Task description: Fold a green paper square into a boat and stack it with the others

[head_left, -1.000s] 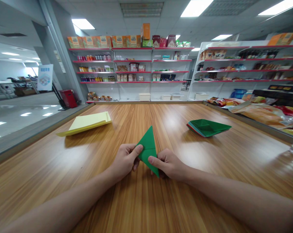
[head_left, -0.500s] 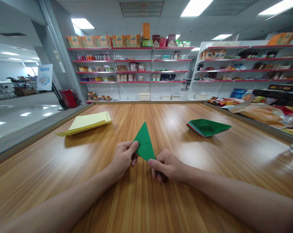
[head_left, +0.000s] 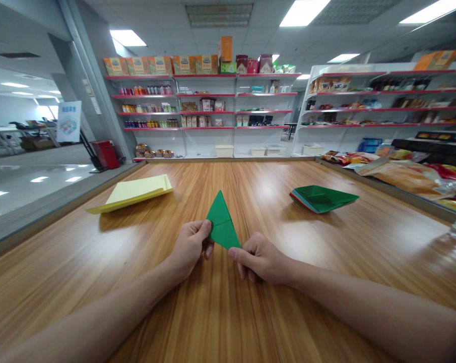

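A piece of green folded paper (head_left: 222, 222), pointed at the top and marked by a crease across its middle, is held up over the wooden table. My left hand (head_left: 193, 245) pinches its left edge, thumb on the front face. At its lower right corner, my right hand (head_left: 262, 258) grips the paper between thumb and fingers. The fingers behind the paper are partly hidden. Off to the right lies a stack of folded paper (head_left: 324, 198), green on top with red and blue layers below. Yellow paper sheets (head_left: 137, 191) rest on the left.
The wooden table (head_left: 197, 312) has a raised rim along its far and side edges. Packaged snacks (head_left: 405, 176) lie beyond the right rim. Shelves (head_left: 205, 94) with boxes and bottles stand behind the table. A red box (head_left: 106, 154) is on the floor at left.
The green paper and both hands have shifted very slightly left, and the paper's tip leans a little more to the left. Both grips stay the same.
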A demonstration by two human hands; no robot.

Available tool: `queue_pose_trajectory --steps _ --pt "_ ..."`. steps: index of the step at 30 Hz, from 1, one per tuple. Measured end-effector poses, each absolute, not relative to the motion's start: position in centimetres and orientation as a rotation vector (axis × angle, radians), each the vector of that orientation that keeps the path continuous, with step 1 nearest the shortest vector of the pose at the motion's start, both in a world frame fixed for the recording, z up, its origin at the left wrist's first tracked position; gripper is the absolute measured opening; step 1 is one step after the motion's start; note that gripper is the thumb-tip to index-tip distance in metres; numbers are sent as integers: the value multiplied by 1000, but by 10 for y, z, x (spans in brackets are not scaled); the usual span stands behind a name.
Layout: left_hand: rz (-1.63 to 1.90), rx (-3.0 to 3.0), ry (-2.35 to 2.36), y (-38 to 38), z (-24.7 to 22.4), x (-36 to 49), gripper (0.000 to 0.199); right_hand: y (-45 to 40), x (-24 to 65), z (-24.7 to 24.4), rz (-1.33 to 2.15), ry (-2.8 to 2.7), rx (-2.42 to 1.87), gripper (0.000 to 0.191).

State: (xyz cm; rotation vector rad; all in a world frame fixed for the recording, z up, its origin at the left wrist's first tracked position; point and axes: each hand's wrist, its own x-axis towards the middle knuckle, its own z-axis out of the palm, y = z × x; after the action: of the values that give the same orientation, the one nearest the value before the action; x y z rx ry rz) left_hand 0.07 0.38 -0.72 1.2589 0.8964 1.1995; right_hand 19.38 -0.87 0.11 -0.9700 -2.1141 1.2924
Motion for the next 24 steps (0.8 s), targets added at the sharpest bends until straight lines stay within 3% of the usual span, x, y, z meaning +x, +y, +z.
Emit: queue_pose_trajectory --steps 24 --pt "1141 1330 885 -2 2 3 53 -7 193 2 1329 -2094 -878 71"
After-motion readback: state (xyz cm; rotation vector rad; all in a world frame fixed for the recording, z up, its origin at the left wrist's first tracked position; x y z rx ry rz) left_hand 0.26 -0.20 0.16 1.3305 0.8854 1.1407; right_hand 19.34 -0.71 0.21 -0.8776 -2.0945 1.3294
